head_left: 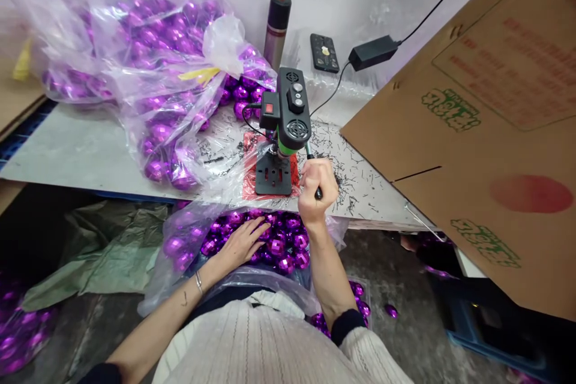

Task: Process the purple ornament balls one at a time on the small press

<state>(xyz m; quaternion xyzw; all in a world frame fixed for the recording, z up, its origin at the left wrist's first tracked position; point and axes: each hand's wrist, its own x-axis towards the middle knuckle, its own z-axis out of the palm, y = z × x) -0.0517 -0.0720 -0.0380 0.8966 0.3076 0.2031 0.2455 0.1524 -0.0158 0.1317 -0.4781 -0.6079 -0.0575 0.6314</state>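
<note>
Right hand [318, 187] gripping black-ended lever [318, 194] of black upright machine [285, 114]; left hand [243, 241] resting open on shiny purple faceted balls [276, 247]; right-side brown cardboard box [405, 150] showing unreadable red/green print.

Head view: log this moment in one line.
left hand: spread on purple balls | right hand: closed around black handle | black machine: standing on table

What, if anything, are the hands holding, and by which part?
The right hand grips the black machine by its dark lever handle. The left hand lies spread over purple balls, with no clear hold.
</note>
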